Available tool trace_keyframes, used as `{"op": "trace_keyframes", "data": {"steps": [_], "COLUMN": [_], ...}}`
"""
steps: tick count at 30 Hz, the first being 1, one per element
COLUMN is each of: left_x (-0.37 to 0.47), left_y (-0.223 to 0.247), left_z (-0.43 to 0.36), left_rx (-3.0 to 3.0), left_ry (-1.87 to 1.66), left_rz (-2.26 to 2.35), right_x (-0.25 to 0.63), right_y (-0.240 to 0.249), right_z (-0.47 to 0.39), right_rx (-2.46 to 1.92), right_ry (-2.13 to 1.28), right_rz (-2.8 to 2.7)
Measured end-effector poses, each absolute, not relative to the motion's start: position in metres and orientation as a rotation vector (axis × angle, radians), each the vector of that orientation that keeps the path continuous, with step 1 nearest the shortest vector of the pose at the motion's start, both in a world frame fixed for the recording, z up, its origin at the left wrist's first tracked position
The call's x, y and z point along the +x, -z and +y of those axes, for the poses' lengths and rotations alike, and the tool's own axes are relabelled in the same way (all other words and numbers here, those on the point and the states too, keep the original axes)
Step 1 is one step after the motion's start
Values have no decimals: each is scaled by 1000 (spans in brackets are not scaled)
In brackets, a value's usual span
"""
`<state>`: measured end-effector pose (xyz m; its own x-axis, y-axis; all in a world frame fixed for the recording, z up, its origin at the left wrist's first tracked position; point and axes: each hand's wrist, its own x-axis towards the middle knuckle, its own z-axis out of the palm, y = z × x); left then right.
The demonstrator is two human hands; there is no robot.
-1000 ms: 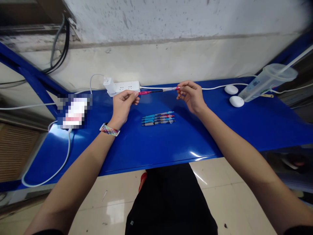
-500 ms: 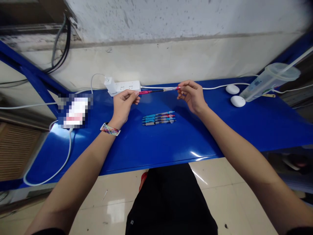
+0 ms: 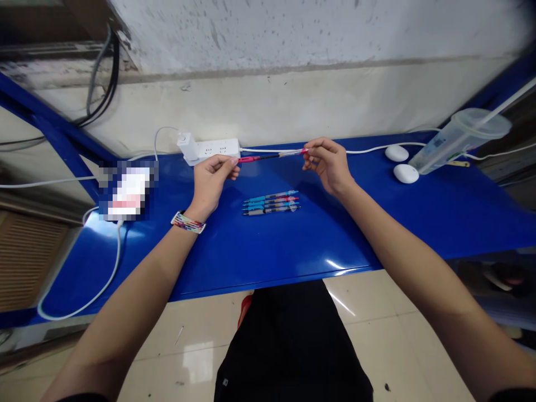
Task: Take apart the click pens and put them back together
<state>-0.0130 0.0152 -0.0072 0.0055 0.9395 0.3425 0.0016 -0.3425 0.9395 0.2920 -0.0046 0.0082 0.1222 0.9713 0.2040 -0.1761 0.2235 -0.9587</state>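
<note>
Above the blue table [image 3: 268, 254], a pink pen is stretched out between my two hands. My left hand [image 3: 211, 178] pinches the pink grip section [image 3: 248, 159], from which a dark refill [image 3: 268, 156] runs to the right. On the other side, my right hand [image 3: 330, 166] pinches the pink end of the clear barrel [image 3: 292, 152]. The refill's far end meets the barrel; how far inside it sits I cannot tell. Below my hands several click pens [image 3: 272, 203] lie side by side, with blue, red and grey parts.
A white power strip [image 3: 218, 149] with a plugged-in charger [image 3: 187, 146] sits against the wall. To the left lies a blurred-out lit device [image 3: 128, 191] on a white cable. At right are two white rounded objects [image 3: 406, 173] and a tall translucent container [image 3: 452, 142].
</note>
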Motion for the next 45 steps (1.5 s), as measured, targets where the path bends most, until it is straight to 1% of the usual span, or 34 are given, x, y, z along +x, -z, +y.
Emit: {"op": "trace_keyframes", "data": {"steps": [45], "left_x": [-13], "left_y": [6], "left_z": [13], "left_rx": [1481], "left_ry": [-1440], "left_rz": [1025], "right_x": [291], "right_y": [-7], "right_z": [-6], "right_rx": [-950], "right_ry": [-1075], "right_rz": [-1080]}}
